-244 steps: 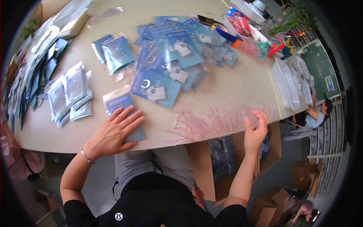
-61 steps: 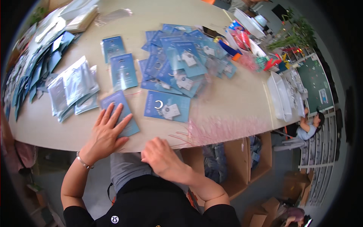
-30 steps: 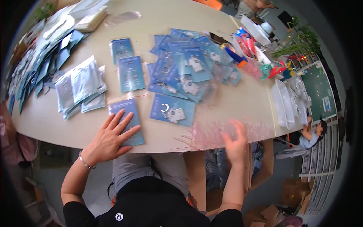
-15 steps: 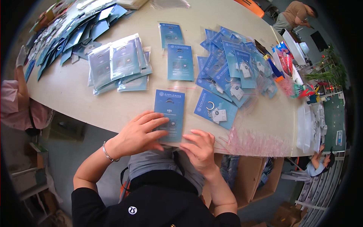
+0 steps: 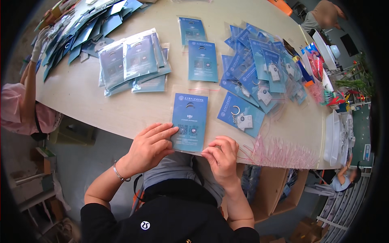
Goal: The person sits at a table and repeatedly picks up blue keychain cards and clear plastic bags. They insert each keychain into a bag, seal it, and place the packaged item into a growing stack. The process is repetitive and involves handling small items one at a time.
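Observation:
A blue printed card (image 5: 189, 117) in a clear sleeve lies at the near edge of the beige table (image 5: 93, 101). My left hand (image 5: 148, 148) rests on the card's lower left part, fingers spread, pressing it down. My right hand (image 5: 222, 156) has its fingers curled at the card's lower right corner, pinching its edge. A loose heap of thin pink ties (image 5: 279, 152) lies just right of my right hand. Another blue card with a keyring and a small white charm (image 5: 241, 115) lies right of the held card.
A pile of blue keyring cards (image 5: 263, 60) spreads at the back right, bagged card stacks (image 5: 133, 60) at the left, single cards (image 5: 202, 60) between. A white tray (image 5: 334, 133) stands far right. Another person in pink (image 5: 20, 105) sits left. Cardboard boxes (image 5: 275, 190) stand under the table.
My right hand left the pink ties and came back left to the card's lower right corner. My left hand stayed on the card. The view shifted left.

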Demonstrator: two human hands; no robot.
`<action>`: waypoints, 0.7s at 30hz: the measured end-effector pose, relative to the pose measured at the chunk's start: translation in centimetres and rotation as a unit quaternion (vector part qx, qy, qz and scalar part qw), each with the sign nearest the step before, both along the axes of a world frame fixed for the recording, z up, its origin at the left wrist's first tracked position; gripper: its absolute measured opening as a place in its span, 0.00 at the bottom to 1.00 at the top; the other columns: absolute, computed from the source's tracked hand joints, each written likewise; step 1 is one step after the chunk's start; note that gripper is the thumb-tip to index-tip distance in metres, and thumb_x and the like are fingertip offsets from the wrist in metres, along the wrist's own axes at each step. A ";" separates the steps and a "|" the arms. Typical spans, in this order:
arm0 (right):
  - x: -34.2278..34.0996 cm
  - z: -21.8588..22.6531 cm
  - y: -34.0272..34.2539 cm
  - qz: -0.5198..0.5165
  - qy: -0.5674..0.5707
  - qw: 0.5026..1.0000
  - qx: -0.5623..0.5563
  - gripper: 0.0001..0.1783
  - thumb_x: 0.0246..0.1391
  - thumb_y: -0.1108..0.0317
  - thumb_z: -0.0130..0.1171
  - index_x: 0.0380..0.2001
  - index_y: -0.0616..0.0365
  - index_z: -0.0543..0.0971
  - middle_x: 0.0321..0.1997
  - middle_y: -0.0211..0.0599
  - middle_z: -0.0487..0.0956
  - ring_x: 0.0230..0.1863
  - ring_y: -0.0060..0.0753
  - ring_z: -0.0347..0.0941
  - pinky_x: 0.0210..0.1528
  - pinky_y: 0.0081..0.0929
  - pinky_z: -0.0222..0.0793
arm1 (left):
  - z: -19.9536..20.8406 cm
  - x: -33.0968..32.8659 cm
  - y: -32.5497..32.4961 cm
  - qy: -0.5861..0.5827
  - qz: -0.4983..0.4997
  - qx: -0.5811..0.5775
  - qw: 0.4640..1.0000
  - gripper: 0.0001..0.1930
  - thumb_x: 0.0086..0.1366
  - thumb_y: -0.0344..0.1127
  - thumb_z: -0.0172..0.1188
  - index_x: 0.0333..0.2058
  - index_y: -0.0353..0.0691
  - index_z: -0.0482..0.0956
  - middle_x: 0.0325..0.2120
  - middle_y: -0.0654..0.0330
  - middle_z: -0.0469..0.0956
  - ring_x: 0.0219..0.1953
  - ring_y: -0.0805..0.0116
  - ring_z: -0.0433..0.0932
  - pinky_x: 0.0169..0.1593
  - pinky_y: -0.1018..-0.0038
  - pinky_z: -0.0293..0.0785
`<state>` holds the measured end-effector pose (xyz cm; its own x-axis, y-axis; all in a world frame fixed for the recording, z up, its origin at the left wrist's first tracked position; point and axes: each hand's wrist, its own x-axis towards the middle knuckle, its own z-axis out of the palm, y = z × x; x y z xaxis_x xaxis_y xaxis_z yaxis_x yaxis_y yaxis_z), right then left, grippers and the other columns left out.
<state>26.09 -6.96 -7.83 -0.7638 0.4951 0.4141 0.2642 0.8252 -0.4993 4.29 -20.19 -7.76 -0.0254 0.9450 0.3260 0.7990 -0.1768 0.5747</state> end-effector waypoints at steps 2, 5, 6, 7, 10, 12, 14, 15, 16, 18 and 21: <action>-0.1 0.0 -0.2 -0.017 -0.018 1.000 -0.005 0.11 0.41 0.69 0.69 0.28 0.53 0.77 0.37 0.32 0.72 0.48 0.40 0.68 0.51 0.39 0.59 | 0.1 0.2 0.0 -0.022 0.025 -0.002 0.999 0.11 0.48 0.30 0.70 0.27 0.40 0.75 0.53 0.52 0.73 0.57 0.50 0.71 0.59 0.58 0.67; -0.5 0.3 -0.5 -0.044 -0.055 0.997 -0.019 0.09 0.44 0.67 0.68 0.29 0.53 0.77 0.37 0.34 0.70 0.49 0.42 0.65 0.51 0.41 0.58 | 0.6 0.9 -0.2 -0.031 0.082 -0.013 0.996 0.10 0.48 0.29 0.70 0.26 0.40 0.76 0.52 0.52 0.72 0.55 0.47 0.69 0.56 0.58 0.66; -0.7 0.6 -0.6 -0.054 -0.068 0.996 -0.025 0.09 0.46 0.67 0.67 0.29 0.53 0.77 0.38 0.35 0.69 0.49 0.43 0.65 0.51 0.42 0.58 | 0.6 1.0 -0.3 -0.025 0.097 -0.017 0.995 0.09 0.48 0.29 0.69 0.27 0.41 0.76 0.51 0.52 0.71 0.54 0.47 0.68 0.55 0.58 0.65; -0.8 0.8 -0.7 -0.059 -0.083 0.994 -0.029 0.08 0.47 0.66 0.66 0.29 0.54 0.77 0.38 0.36 0.69 0.49 0.44 0.64 0.51 0.42 0.58 | 0.6 1.2 -0.3 -0.020 0.112 -0.021 0.993 0.09 0.48 0.28 0.69 0.27 0.41 0.77 0.50 0.52 0.70 0.54 0.46 0.66 0.55 0.58 0.65; -1.2 1.4 -0.9 -0.071 -0.121 0.990 -0.034 0.08 0.51 0.65 0.64 0.29 0.56 0.76 0.38 0.38 0.68 0.50 0.45 0.62 0.52 0.44 0.57 | 0.8 1.8 -0.3 -0.016 0.150 -0.031 0.988 0.08 0.48 0.28 0.69 0.26 0.40 0.77 0.48 0.53 0.71 0.52 0.48 0.66 0.55 0.58 0.63; -1.5 1.8 -0.9 -0.075 -0.138 0.987 -0.027 0.09 0.52 0.64 0.63 0.29 0.57 0.76 0.38 0.40 0.68 0.49 0.46 0.62 0.52 0.44 0.57 | 0.9 2.1 -0.4 -0.029 0.168 -0.038 0.985 0.08 0.48 0.28 0.69 0.25 0.40 0.77 0.48 0.53 0.71 0.52 0.49 0.65 0.55 0.59 0.62; -1.7 2.1 -0.9 -0.072 -0.149 0.986 -0.028 0.09 0.52 0.65 0.63 0.29 0.59 0.76 0.38 0.41 0.69 0.49 0.46 0.62 0.52 0.44 0.57 | 0.9 2.3 -0.6 -0.040 0.183 -0.041 0.981 0.08 0.47 0.28 0.69 0.24 0.40 0.77 0.48 0.54 0.71 0.51 0.50 0.66 0.55 0.60 0.62; -1.8 2.3 -1.0 -0.070 -0.155 0.985 -0.028 0.09 0.52 0.65 0.63 0.28 0.60 0.76 0.38 0.41 0.69 0.49 0.46 0.62 0.52 0.45 0.57 | 0.8 2.4 -0.6 -0.044 0.190 -0.040 0.980 0.08 0.47 0.28 0.69 0.23 0.40 0.77 0.48 0.53 0.71 0.51 0.50 0.66 0.54 0.60 0.62; -1.8 2.4 -1.0 -0.073 -0.161 0.984 -0.027 0.09 0.52 0.65 0.63 0.28 0.60 0.76 0.38 0.41 0.69 0.49 0.46 0.62 0.51 0.44 0.57 | 0.7 2.4 -0.6 -0.050 0.195 -0.038 0.979 0.08 0.47 0.28 0.69 0.23 0.40 0.77 0.48 0.53 0.71 0.50 0.51 0.66 0.54 0.61 0.62; -1.9 2.6 -1.0 -0.079 -0.174 0.981 -0.026 0.10 0.52 0.65 0.63 0.28 0.60 0.76 0.38 0.42 0.69 0.48 0.46 0.63 0.51 0.44 0.57 | 0.7 2.5 -0.4 -0.048 0.196 -0.039 0.979 0.08 0.47 0.28 0.69 0.24 0.40 0.77 0.47 0.53 0.71 0.50 0.51 0.66 0.54 0.61 0.62; -2.3 2.9 -1.2 -0.105 -0.194 0.975 -0.037 0.10 0.49 0.65 0.66 0.29 0.57 0.76 0.38 0.39 0.69 0.47 0.45 0.62 0.51 0.42 0.58 | 0.9 2.9 -0.2 -0.040 0.229 -0.053 0.971 0.09 0.47 0.27 0.68 0.28 0.40 0.78 0.46 0.53 0.71 0.49 0.52 0.66 0.53 0.61 0.63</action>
